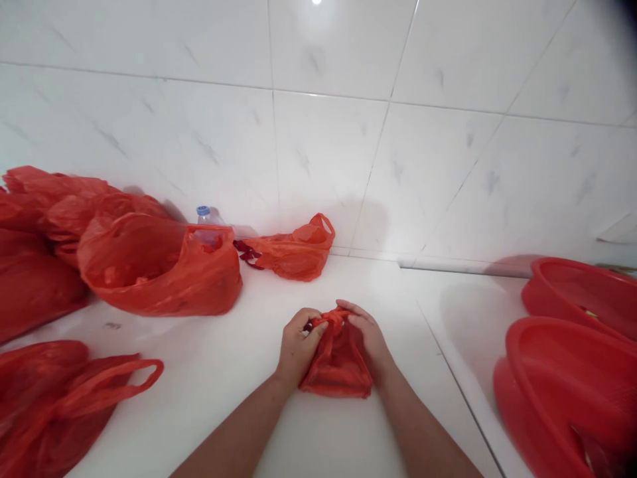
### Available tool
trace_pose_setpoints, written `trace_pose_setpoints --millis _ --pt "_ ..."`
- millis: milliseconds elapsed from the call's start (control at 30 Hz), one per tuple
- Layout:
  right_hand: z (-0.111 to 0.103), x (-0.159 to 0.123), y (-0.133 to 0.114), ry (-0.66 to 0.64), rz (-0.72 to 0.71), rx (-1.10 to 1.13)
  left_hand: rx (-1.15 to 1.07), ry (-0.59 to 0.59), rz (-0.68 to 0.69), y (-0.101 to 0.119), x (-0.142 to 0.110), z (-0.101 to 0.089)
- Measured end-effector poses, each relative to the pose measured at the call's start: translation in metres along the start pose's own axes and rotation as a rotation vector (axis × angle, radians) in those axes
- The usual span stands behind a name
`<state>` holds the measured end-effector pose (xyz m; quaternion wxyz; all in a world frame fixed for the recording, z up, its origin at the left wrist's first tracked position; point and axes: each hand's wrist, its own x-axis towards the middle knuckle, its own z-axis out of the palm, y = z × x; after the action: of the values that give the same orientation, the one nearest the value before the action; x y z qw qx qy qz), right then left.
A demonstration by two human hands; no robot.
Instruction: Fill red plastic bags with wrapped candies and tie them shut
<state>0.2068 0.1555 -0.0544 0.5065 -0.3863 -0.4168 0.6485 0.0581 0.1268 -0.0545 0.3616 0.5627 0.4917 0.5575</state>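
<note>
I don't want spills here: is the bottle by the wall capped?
Capped: the bottle has a blue cap on its neck.

Beyond the grip, a glossy grey-veined white tile wall (328,153) reflects a bright light (316,2) above.

My left fingertips (318,327) are partly lost in the red folds (332,320), and my right thumb is hidden there. The bottle (203,222) shows only its top past a bag's rim (209,229). The far basin (577,285) and near basin (552,392) run off the edge, perhaps holding something too blurred to name.
</note>
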Motion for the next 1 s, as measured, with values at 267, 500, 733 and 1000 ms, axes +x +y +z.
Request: trace_pose_setpoints --millis 267,500,733,1000 --pt "-0.014 0.006 -0.004 0.143 -0.023 0.207 0.19 0.096 0.361 0.005 -0.004 -0.006" --pt "-0.032 0.022 0.005 0.293 -0.186 -0.289 0.281 -0.06 0.796 0.036 -0.039 0.004" --pt "-0.03 0.022 0.002 0.27 -0.19 -0.376 0.196 -0.222 0.977 0.067 -0.089 0.029" --pt "-0.032 0.021 -0.003 0.289 -0.241 -0.332 0.156 -0.303 0.781 0.095 -0.068 0.02"
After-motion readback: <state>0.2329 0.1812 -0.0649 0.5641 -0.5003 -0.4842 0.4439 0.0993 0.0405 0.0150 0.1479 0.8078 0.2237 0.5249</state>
